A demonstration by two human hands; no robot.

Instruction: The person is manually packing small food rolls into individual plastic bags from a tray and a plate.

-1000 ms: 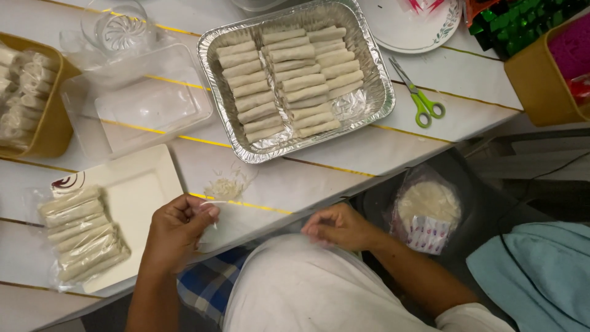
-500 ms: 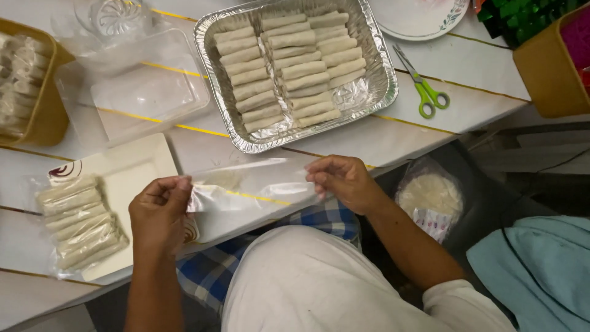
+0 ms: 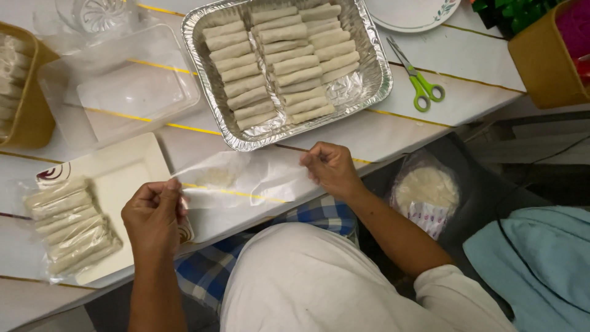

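Both hands stretch a clear bag (image 3: 246,181) over the desk (image 3: 393,132).
Left hand (image 3: 153,215) and right hand (image 3: 329,169) each pinch an end; foil tray (image 3: 372,80) holds rolls (image 3: 279,61).

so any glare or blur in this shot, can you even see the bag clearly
Head view: sharp overall, lit evenly from above with soft shadows. The foil tray throws bright glare off its rim. The clear bag, stretched between left hand and right hand, shows only by faint sheen and creases, so its edges are hard to trace.
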